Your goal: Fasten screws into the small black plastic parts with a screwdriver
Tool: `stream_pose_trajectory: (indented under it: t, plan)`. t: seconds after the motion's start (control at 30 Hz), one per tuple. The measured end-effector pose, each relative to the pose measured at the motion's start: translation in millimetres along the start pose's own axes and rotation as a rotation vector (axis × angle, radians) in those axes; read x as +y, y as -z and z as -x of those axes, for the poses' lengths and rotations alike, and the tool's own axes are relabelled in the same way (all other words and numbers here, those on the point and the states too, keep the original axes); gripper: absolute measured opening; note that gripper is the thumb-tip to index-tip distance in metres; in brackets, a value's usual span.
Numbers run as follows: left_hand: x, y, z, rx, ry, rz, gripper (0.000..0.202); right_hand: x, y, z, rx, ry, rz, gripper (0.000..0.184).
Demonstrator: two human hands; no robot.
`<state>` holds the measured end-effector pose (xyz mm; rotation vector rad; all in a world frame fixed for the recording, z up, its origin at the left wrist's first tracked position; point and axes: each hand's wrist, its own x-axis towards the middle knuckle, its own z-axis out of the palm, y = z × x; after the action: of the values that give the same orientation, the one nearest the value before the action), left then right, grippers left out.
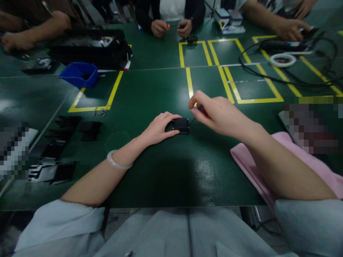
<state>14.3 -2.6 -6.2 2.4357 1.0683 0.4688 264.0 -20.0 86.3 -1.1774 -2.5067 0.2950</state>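
A small black rectangular part [181, 124] lies on the green table, with small light spots at its corners. My left hand [161, 128] grips it from the left, thumb along the near side and fingers along the far side. In my right hand [211, 110] is a screwdriver [192, 121], pinched between thumb and fingers. Its thin shaft slants down to the right edge of the black part. Most of the handle is hidden by my fingers. Whether the tip sits in a screw is too small to tell.
To the left lie a pile of small screws [100, 112], black parts [90, 130] and a blue bin [79, 74]. A black crate [91, 48] stands behind. On the right are a pink cloth [286, 142] and coiled cables [283, 60]. Other people's hands [171, 28] work across the table.
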Motion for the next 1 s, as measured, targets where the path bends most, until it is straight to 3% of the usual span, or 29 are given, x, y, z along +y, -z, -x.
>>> stream_pose_trajectory:
  t: [1.0]
  plan:
    - [-0.7,1.3,0.2,-0.01,0.008,0.0,0.053,-1.3,2.8,-1.1,-0.001,-0.028,0.099,0.025]
